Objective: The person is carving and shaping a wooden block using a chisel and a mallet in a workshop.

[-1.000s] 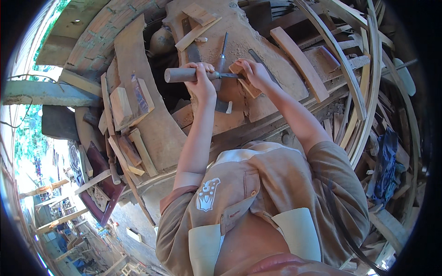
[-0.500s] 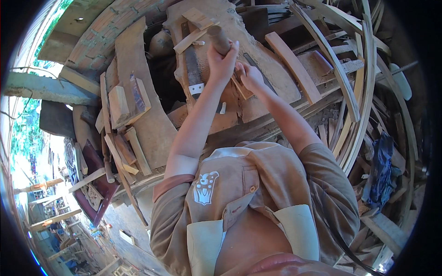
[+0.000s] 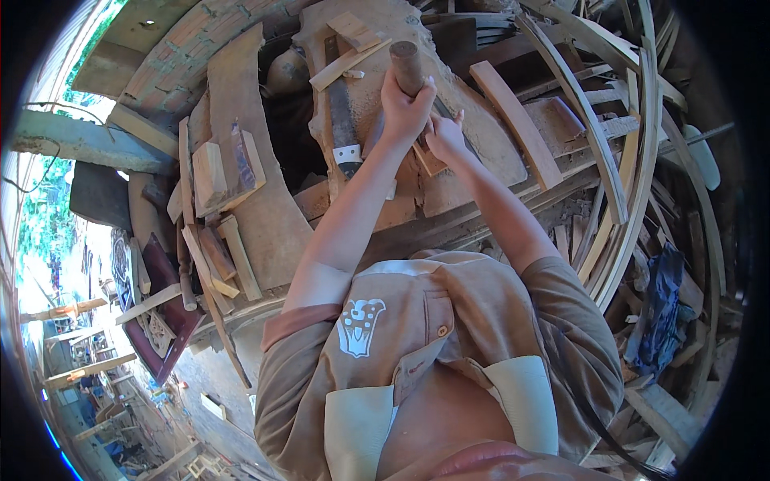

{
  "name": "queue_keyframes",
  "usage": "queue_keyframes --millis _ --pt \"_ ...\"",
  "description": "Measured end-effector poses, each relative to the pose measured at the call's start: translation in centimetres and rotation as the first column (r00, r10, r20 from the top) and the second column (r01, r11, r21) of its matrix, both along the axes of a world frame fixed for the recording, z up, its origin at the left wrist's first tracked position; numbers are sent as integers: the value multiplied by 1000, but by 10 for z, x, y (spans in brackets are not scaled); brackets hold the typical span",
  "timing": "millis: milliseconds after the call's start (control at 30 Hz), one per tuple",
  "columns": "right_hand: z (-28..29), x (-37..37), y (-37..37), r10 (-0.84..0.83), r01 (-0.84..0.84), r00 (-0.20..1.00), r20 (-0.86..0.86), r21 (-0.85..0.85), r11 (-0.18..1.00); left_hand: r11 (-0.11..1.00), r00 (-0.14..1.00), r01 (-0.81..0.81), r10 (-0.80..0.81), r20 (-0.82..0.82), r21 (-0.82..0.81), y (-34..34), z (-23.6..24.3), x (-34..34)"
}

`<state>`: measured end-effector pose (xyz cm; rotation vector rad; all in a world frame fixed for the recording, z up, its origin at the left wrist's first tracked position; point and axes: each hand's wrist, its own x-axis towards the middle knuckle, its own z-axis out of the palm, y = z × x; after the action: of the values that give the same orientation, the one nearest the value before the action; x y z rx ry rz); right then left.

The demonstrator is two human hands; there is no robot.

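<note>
Seen from above, the left hand (image 3: 405, 108) grips a round wooden mallet (image 3: 407, 66) at twelve o'clock. The right hand (image 3: 446, 138) pinches a small wood piece (image 3: 431, 160) on the counter (image 3: 489, 152). The mallet looks heavy and rigid, best held low on its shaft.

Brown wooden mallet (image 3: 407, 66), tan shirt (image 3: 449, 337) with white emblem, dark blue cloth (image 3: 662, 309).

Upright wooden mallet (image 3: 407, 66), fist-gripped
</note>
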<state>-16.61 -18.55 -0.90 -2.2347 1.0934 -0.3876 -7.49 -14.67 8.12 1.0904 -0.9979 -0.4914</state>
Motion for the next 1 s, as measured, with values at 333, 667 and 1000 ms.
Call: queue_keyframes --millis 333,667,1000 --pt "45 -35 -34 85 -94 981 -172 -43 995 996 988 -73 78 134 -45 -3 -7 4" --pt "7 -189 -25 -405 335 746 -529 -228 914 1000 1000 16 -16 13 6 5 -5 3" --pt "14 -218 1 -393 417 837 -381 -20 909 999 981 -45 40 189 24 -2 3 -15"
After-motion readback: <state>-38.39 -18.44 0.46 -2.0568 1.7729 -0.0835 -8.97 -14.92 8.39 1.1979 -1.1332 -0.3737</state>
